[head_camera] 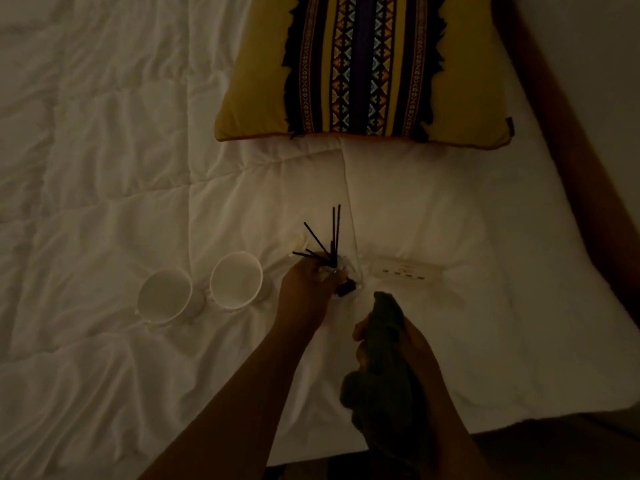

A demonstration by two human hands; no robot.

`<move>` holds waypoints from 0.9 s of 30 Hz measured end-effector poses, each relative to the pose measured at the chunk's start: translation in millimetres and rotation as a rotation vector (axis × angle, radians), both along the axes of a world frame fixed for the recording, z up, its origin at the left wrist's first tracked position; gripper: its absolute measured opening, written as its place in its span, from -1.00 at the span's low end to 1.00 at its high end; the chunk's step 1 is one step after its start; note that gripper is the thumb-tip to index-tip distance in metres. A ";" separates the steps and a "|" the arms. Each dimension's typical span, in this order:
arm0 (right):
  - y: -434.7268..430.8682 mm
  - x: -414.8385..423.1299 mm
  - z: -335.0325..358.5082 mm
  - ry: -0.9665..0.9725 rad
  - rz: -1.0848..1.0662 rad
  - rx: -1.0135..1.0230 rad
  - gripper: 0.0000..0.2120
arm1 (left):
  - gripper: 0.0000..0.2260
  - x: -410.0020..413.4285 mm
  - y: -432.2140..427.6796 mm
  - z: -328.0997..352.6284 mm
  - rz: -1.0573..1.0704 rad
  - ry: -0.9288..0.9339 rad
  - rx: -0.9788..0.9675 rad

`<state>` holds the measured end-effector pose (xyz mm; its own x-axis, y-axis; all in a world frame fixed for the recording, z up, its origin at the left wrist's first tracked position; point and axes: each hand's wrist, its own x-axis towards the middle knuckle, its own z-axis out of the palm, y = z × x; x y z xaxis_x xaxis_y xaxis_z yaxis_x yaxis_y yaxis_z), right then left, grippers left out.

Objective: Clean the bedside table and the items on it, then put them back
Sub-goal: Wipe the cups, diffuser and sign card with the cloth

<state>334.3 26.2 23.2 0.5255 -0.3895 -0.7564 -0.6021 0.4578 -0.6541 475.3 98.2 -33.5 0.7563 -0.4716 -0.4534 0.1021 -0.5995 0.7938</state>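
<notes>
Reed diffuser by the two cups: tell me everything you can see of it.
The reed diffuser is a clear bottle, glass by the look, with thin black sticks fanning from its neck and a dark tag low on its side. It stands about upright on the white duvet, and the left hand grips it near the top. Dim light hides finer detail.

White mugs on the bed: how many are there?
2. One mug sits leftmost on the duvet; the second mug is right of it, beside the left hand. None looks hidden.
</notes>
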 end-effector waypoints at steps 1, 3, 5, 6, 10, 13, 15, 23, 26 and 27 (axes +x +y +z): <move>2.6 1.9 -1.1 0.005 -0.004 -0.006 -0.68 | -0.88 -0.2 2.6 5.8 0.012 0.030 -0.018; 5.4 10.7 5.3 0.007 -0.062 -0.044 -0.59 | -0.88 -1.2 8.5 19.3 0.044 0.088 -0.084; 7.5 20.2 15.8 -0.001 -0.145 -0.152 -0.65 | -0.89 -1.9 14.5 34.6 0.076 0.152 -0.156; 6.6 25.8 22.3 -0.034 -0.218 -0.182 -0.80 | -0.87 -2.4 16.8 43.0 0.081 0.176 -0.185; 6.1 49.4 43.6 -0.170 -0.274 -0.467 -0.79 | -0.86 -3.4 21.2 72.3 0.061 0.068 -0.202; 19.4 63.6 47.1 -0.193 -0.104 -0.859 -0.68 | -0.90 -6.7 18.9 94.0 0.110 0.014 -0.203; 21.2 69.5 48.9 -0.202 -0.078 -0.909 -0.70 | -0.86 -10.8 21.1 106.8 0.109 -0.011 -0.171; -5.5 77.3 66.3 -0.326 0.032 -0.225 -0.65 | -0.82 -0.8 49.8 141.6 -0.099 -0.043 -0.267; -14.0 83.4 74.1 -0.319 0.117 -0.190 -0.69 | -0.81 3.6 59.9 151.7 -0.177 0.058 -0.317; -16.0 84.6 73.7 -0.303 0.130 -0.171 -0.76 | -0.81 5.6 63.7 154.1 -0.199 0.100 -0.347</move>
<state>418.9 10.3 96.9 0.7690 -0.4123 -0.4886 -0.4153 0.2589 -0.8721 480.9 161.9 120.6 0.5955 -0.7418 -0.3085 0.0982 -0.3140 0.9443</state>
